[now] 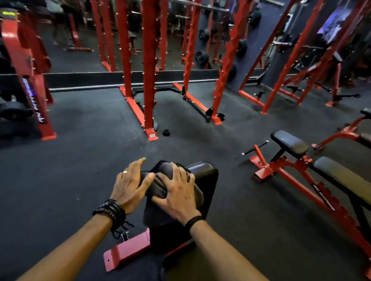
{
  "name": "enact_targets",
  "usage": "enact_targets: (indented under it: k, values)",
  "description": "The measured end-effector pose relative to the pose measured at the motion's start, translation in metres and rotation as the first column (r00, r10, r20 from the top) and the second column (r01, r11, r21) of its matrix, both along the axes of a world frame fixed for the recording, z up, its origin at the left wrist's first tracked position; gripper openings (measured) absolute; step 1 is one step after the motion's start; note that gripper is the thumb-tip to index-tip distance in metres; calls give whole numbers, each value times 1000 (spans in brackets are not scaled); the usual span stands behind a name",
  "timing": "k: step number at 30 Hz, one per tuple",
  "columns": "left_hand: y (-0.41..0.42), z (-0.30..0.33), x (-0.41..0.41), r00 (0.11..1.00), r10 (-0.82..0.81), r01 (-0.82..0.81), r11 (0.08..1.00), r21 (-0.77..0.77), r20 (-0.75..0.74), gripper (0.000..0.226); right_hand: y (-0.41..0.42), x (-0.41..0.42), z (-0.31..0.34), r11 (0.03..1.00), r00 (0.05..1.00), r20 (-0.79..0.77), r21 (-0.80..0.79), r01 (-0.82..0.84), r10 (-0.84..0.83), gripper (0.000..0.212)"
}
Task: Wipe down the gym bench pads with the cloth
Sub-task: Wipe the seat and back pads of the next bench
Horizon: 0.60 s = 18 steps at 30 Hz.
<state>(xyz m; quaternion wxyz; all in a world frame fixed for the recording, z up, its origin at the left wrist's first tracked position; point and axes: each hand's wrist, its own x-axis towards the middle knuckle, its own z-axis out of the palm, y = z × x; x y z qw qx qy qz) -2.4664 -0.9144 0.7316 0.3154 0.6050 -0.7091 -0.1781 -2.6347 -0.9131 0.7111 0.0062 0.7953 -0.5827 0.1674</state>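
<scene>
Head view: your left hand (129, 185) at pad's left edge, fingers straight, thumb touching dark cloth (157, 187). Cloth bunched atop near bench pad (206, 179). Your right hand (178, 194) on cloth, fingers spread, pressing. Second bench (326, 174) right.

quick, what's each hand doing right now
Left hand: open, fingers straight, thumb touching the cloth.
Right hand: open, fingers spread, pressing the cloth onto the bench pad.
</scene>
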Motion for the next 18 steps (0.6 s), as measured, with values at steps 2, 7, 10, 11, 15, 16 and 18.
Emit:
enact_targets:
  k: [2, 7, 10, 11, 15, 16, 18]
  values:
    - [-8, -7, -4, 1000, 22, -22, 1000, 18, 19, 83, -17, -16, -4, 996, 998, -4, -60, -59, 58, 61]
    - [-21, -16, 0, 996, 91, -92, 994, 59, 26, 84, -88, -99, 9, 978, 977, 50, 13, 208, -209, 61]
    - [-28, -18, 3, 993, 119, -119, 991, 66, -3, 83, -106, -98, 19, 977, 981, 7, 94, 193, -194, 72]
    - [-31, -18, 4, 991, 134, -132, 989, 70, -21, 83, -103, -84, 21, 989, 992, 13, 83, 123, -125, 74]
    - [-51, -17, 0, 987, 130, -125, 990, 62, -95, 80, -64, -6, 6, 974, 973, -54, 6, -226, 226, 64]
    - [-57, -16, -1, 989, 105, -99, 993, 63, -105, 79, -55, 6, 2, 955, 952, -82, -3, -295, 294, 60]
    - [-68, -15, -4, 994, 38, -32, 998, 57, -104, 75, -56, 3, 2, 943, 942, -53, -22, -333, 331, 55]
